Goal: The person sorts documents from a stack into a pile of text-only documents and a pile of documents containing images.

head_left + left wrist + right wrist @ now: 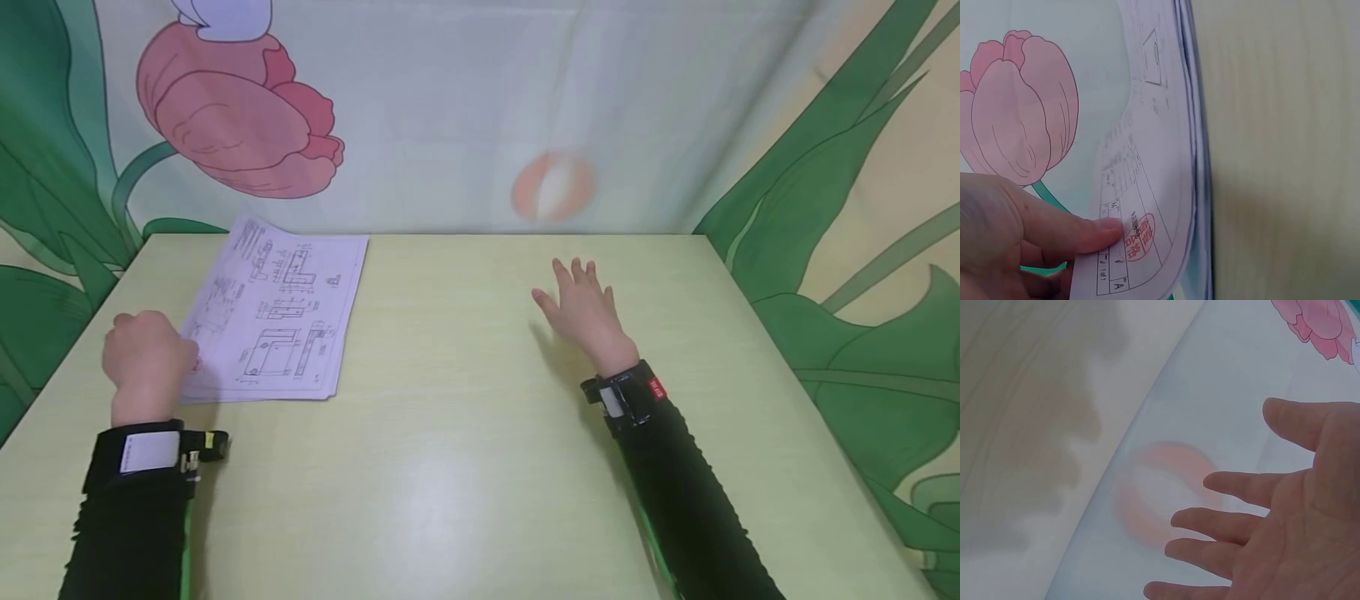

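Observation:
A stack of printed paper sheets (288, 325) with technical drawings lies on the left part of the table. My left hand (150, 354) pinches its near left corner. In the left wrist view, the thumb of the left hand (1029, 231) presses on the bent-up corner of the paper (1154, 137), beside a red stamp (1140, 237). The other fingers are behind the sheets. Over the right half of the table my right hand (585, 321) is spread, palm down, holding nothing. Its separated fingers (1222, 522) show in the right wrist view, above a shadow on the tabletop.
The pale wooden table (450, 467) ends at a light curtain (450, 117) printed with a pink tulip (232, 117) and green leaves (825, 250). A faint orange ring (528, 192) appears on the curtain. Black straps with small devices (633, 396) sit on both wrists.

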A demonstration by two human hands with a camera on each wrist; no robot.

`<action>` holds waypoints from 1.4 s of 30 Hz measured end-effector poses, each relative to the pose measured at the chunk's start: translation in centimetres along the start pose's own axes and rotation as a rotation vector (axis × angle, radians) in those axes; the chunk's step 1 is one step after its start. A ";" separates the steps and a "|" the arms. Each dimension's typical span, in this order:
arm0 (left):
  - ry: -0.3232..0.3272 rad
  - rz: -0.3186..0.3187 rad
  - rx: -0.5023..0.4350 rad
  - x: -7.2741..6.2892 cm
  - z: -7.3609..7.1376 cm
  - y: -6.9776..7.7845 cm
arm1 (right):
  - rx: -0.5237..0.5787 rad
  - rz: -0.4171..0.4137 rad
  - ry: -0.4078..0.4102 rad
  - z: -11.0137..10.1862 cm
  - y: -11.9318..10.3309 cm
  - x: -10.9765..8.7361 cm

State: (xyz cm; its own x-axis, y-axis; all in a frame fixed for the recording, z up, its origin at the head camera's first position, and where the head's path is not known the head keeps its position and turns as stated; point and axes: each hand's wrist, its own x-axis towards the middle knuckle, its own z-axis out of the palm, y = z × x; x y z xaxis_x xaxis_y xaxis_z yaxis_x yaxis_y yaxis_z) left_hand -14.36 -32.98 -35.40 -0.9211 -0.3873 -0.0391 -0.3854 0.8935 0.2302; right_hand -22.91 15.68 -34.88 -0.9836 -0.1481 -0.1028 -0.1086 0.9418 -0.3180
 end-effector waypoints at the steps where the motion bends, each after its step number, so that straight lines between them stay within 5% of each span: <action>1: -0.001 -0.001 -0.010 -0.1 -0.1 0.1 | -0.001 0.000 -0.001 0.0 0.0 0.0; 11: -0.069 0.031 -0.088 -0.2 -1.0 0.0 | -0.006 0.006 -0.006 0.1 -0.1 0.0; 24: 0.038 -0.017 -0.024 -0.1 -1.1 0.5 | -0.003 0.008 -0.008 0.1 0.0 0.0; 31: 0.054 0.035 -0.295 -0.8 -2.2 1.3 | 0.015 0.006 -0.013 0.1 -0.2 0.0; 35: -0.002 -0.019 -0.481 -1.0 -2.7 2.3 | 0.042 -0.003 -0.017 0.1 -0.2 0.0; 38: -0.057 -0.063 -0.604 -0.9 -2.4 3.2 | 0.145 -0.028 -0.026 0.2 -0.3 0.1; 42: -0.072 -0.075 -0.735 -0.9 -1.5 5.1 | 0.416 -0.045 -0.082 0.3 -0.7 0.1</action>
State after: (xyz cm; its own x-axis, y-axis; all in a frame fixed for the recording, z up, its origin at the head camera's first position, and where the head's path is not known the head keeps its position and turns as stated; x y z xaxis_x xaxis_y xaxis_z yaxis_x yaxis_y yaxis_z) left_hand -15.46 -28.38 -32.75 -0.9050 -0.4024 -0.1381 -0.3348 0.4733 0.8148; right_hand -22.89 14.86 -34.97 -0.9627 -0.2256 -0.1496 -0.0672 0.7346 -0.6751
